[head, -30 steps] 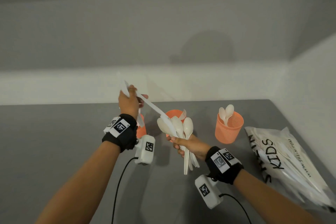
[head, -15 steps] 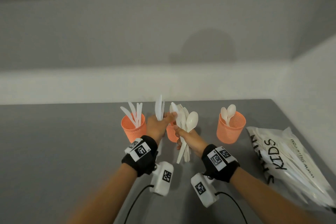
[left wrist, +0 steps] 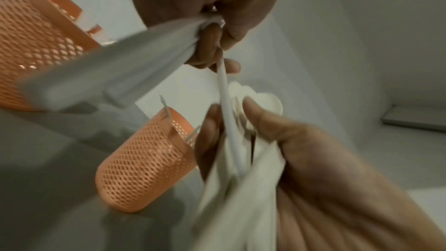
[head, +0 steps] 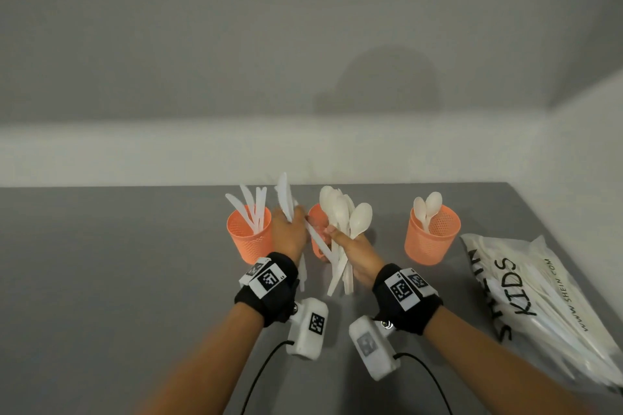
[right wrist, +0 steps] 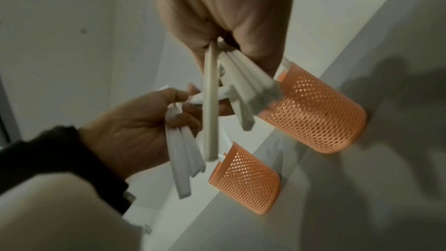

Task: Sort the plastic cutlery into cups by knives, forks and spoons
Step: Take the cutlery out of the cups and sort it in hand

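My right hand (head: 349, 244) grips a bundle of white plastic cutlery (head: 342, 217) by the handles, spoon bowls up. My left hand (head: 291, 229) holds a couple of white knives (head: 283, 199) upright and touches the bundle. In the left wrist view its fingertips (left wrist: 229, 64) pinch one thin white piece (left wrist: 225, 102) that runs into the right hand (left wrist: 301, 150). Three orange mesh cups stand behind: the left cup (head: 251, 236) holds several knives, the middle cup (head: 315, 219) is mostly hidden by my hands, the right cup (head: 431, 239) holds two spoons (head: 428, 207).
A clear plastic bag (head: 539, 296) printed "KIDS", with more white cutlery in it, lies at the right edge of the grey table (head: 118, 280). A pale wall runs along the back and the right side. Cables trail from both wrist cameras toward me.
A second ago my left hand was raised up and to the left, drawing a knife from the bundle. It has come down beside the bundle with knives upright and pinches another piece.
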The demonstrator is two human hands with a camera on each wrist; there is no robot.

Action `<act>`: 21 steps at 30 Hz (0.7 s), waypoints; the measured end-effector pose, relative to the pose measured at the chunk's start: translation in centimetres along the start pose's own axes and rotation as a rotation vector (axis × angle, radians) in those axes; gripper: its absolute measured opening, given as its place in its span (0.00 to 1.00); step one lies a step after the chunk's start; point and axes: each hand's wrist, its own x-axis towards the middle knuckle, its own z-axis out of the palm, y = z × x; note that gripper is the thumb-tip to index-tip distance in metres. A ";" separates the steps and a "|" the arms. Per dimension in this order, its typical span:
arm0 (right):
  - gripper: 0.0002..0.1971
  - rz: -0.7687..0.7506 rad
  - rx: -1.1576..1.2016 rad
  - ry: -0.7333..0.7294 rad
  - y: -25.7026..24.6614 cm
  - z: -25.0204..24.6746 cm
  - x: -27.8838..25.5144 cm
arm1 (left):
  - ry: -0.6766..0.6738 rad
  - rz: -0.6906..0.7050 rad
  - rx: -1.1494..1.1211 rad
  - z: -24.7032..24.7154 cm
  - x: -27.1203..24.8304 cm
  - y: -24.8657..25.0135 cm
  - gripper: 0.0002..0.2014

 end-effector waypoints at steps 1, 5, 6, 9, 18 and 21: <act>0.14 0.018 0.004 0.033 0.1 -0.2 0.1 | 0.027 -0.004 -0.015 -0.5 0.5 0.0 0.10; 0.20 0.067 -0.055 0.033 0.4 -0.9 0.2 | 0.122 -0.022 -0.053 -2.9 2.8 1.5 0.12; 0.18 0.069 -0.074 0.019 0.3 -1.0 0.2 | 0.153 -0.008 -0.099 -3.5 3.6 2.1 0.15; 0.10 0.070 -0.101 -0.036 -0.1 -1.1 0.0 | 0.262 0.097 -0.225 -5.1 6.0 3.9 0.15; 0.06 0.059 -0.118 -0.004 -0.1 -1.6 1.4 | 0.347 0.100 0.013 -6.3 9.9 1.4 0.24; 0.04 0.047 -0.119 0.009 0.0 -1.8 1.4 | 0.259 0.042 0.090 -6.4 9.9 -1.1 0.21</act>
